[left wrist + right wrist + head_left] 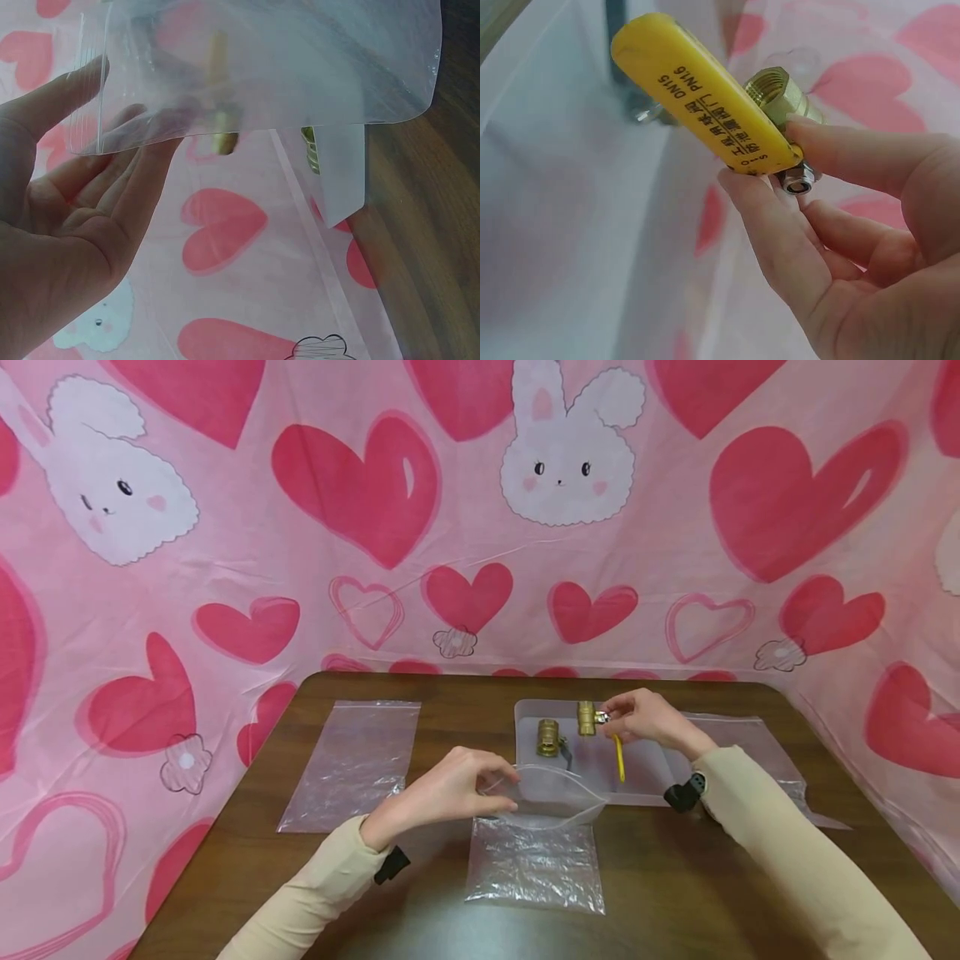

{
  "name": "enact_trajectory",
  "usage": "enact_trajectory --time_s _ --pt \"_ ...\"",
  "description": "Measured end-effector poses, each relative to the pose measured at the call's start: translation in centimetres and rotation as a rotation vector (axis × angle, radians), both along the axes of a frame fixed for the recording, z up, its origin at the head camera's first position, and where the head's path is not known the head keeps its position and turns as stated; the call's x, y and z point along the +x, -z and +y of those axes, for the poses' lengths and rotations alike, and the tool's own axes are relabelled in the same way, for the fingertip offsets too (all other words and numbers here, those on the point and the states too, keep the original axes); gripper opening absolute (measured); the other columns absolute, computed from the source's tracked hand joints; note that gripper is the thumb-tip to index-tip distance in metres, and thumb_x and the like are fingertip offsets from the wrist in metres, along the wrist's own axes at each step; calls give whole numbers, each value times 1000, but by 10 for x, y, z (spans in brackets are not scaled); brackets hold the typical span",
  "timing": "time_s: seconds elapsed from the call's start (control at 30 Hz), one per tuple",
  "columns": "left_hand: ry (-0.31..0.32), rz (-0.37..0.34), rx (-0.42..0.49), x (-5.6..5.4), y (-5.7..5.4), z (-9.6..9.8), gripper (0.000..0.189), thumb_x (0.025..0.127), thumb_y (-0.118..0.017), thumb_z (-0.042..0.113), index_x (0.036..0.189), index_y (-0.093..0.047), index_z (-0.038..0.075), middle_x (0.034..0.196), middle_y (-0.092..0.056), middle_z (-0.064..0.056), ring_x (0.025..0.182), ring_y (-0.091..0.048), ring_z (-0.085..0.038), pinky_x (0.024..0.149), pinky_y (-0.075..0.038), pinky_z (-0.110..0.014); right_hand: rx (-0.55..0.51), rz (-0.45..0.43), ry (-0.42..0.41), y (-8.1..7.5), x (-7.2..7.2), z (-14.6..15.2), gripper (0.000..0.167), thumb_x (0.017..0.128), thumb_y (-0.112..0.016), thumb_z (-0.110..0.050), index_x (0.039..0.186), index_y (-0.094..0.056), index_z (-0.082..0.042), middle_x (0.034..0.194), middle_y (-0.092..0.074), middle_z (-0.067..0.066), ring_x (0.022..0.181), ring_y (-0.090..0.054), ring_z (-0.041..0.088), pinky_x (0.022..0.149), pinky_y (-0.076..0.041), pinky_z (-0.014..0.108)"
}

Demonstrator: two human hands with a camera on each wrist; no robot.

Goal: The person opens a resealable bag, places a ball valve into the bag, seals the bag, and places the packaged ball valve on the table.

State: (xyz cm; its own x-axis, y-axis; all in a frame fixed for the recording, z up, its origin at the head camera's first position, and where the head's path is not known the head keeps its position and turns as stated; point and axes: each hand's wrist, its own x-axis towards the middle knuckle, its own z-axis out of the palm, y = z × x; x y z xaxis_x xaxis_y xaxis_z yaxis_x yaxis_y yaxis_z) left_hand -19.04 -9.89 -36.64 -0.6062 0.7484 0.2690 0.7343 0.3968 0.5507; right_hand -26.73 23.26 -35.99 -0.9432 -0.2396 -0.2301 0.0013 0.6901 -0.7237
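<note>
My right hand [648, 720] pinches a brass ball valve [586, 718] by the base of its yellow lever [697, 94], above the tray. In the right wrist view the thumb and fingertips meet near the lever's nut, and the valve's threaded opening shows. A clear zip-lock bag [536, 864] lies toward me on the table, its mouth raised and spread wide. My left hand [450, 789] holds that mouth at its left side, thumb and fingers apart along the rim. A second brass valve [548, 737] with a dark lever sits in the tray.
The whitish shallow tray [652, 785] stands at the back right of the brown table [675, 893]. One flat clear bag [352, 768] lies at the left, another [750, 747] to the right, partly behind my right arm. A heart-print cloth [465, 543] hangs behind.
</note>
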Motion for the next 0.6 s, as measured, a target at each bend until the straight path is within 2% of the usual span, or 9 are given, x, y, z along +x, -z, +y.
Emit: enact_trajectory --time_s 0.23,0.37,0.6 --pt "-8 -11 10 -1 0 0 27 83 -81 22 105 -74 7 99 -77 -3 75 -65 -7 68 -52 -13 22 129 -35 -27 15 -14 41 86 -76 -26 119 -66 -3 104 -69 14 84 -66 18 79 -62 39" --pt "-5 13 21 -2 0 0 27 82 -81 21 104 -75 7 97 -77 -3 73 -63 -4 67 -52 -12 21 222 -67 -40 24 -23 40 85 -78 -26 118 -67 -6 102 -72 12 84 -67 18 75 -62 37" --pt "-12 16 18 -3 0 1 26 83 -81 22 104 -75 8 95 -77 -4 70 -59 1 66 -50 -11 -26 285 -88 -60 41 -40 36 84 -79 -19 115 -67 -8 98 -73 10 86 -68 18 74 -61 29"
